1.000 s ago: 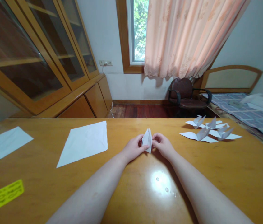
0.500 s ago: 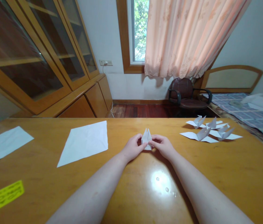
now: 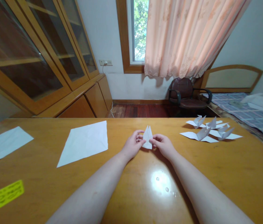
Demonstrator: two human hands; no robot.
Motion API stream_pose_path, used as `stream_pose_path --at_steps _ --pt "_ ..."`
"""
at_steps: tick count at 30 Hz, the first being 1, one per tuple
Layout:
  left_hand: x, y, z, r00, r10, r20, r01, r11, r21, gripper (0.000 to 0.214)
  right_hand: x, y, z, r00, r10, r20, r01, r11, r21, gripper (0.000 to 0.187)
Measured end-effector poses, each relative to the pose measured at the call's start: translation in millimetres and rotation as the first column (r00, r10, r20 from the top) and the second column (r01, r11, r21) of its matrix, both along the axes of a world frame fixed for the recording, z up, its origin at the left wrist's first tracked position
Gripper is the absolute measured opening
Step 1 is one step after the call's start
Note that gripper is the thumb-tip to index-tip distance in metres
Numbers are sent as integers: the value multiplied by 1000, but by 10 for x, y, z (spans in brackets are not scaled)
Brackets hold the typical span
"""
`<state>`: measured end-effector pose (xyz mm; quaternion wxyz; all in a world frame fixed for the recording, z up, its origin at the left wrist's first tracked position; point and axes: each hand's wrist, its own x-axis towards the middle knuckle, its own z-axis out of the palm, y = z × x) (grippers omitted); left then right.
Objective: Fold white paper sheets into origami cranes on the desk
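Note:
A small piece of folded white paper (image 3: 147, 137) is held just above the middle of the wooden table (image 3: 136, 186). It has a split, two-pointed top facing away from me and a wider lower end. My left hand (image 3: 134, 143) pinches its left edge, thumb on the front and the other fingers curled behind. On the opposite edge, my right hand (image 3: 163, 144) grips the paper between thumb and fingers. Fingertips behind the paper are partly hidden.
Several folded paper cranes (image 3: 202, 133) stand together at the table's far right. A white paper sheet (image 3: 85, 141) lies left of my hands, another sheet (image 3: 7, 144) farther left. A yellow label (image 3: 2, 199) is near the left front. Beyond the table is an office chair (image 3: 184, 93).
The folded paper now shows a smooth, kite-like face where a stepped lower part showed before. My thumbs have moved apart toward its two side edges.

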<state>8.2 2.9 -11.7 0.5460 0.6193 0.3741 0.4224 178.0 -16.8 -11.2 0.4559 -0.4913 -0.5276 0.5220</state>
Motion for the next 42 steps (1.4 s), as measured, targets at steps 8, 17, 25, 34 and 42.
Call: stream_pose_path --at_steps 8,17,25,34,42 --pt "-19 13 -4 997 35 -63 -31 997 66 36 -4 0 34 1000 -23 4 23 999 -28 26" --pt "-20 -34 44 959 91 -267 -37 979 201 47 14 -4 35 999 -24 37 25 1000 -12 25" --pt "54 -28 -5 994 112 4 -112 992 59 45 -27 -7 -39 988 116 -98 -118 993 -21 43" --pt "53 -19 -11 995 71 65 -73 997 31 45 -12 22 -43 987 15 -163 -4 997 72 67" --pt "57 -5 -7 986 71 154 -68 997 -27 34 -6 26 -38 982 -10 -188 25 996 81 57"
